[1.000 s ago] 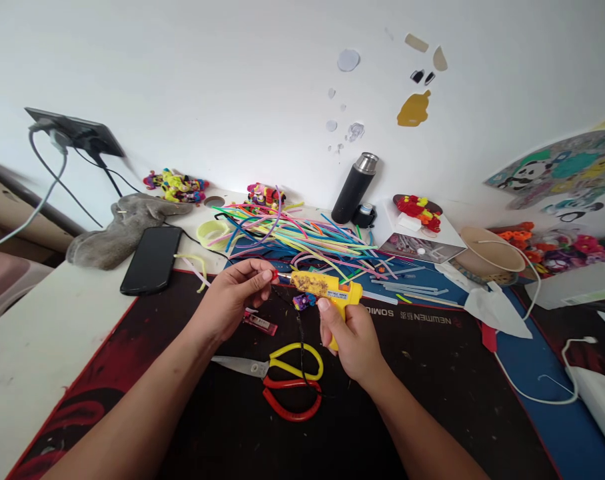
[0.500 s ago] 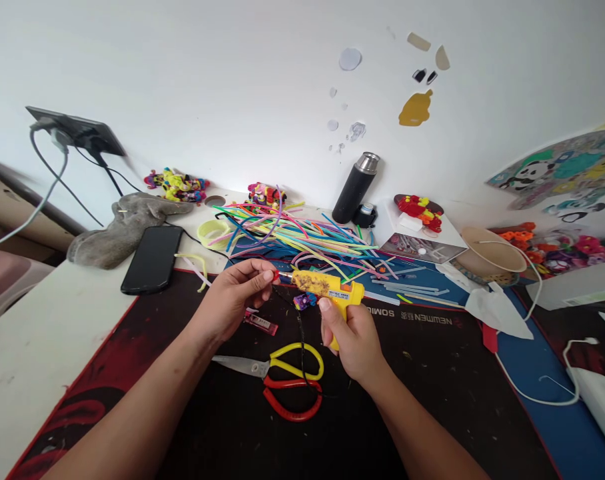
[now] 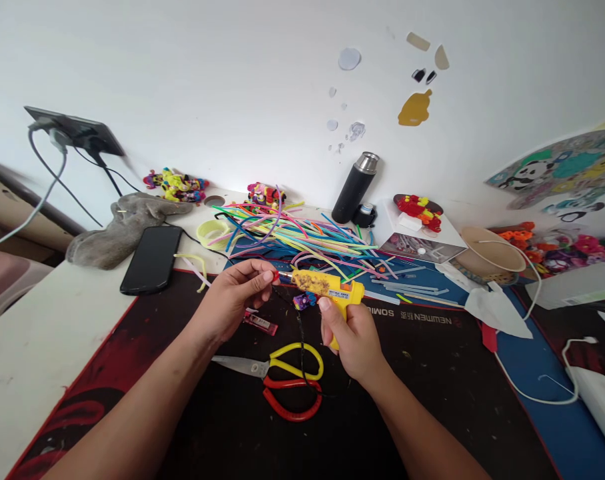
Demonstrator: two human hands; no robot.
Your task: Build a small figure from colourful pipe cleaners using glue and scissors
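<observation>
My right hand [image 3: 350, 337] is wrapped round the handle of a yellow glue gun [image 3: 322, 283], which points left. Between the thumb and fingers of my left hand [image 3: 242, 290] is a small red piece [image 3: 276, 275], mostly covered by the fingertips. The gun's nozzle is at the red piece; whether they touch I cannot tell. Below the gun lies a small purple and blue piece [image 3: 305, 301]. A black cord runs down from the gun over scissors [image 3: 282, 380] with one yellow and one red handle.
Colourful pipe cleaners [image 3: 302, 233] are heaped at the back. A phone [image 3: 151, 260] lies on the left, near a grey plush toy [image 3: 122, 230]. Behind the heap stands a black thermos [image 3: 355, 190]. Glue sticks [image 3: 417, 288] lie on the right, with a white box [image 3: 422, 230] behind them.
</observation>
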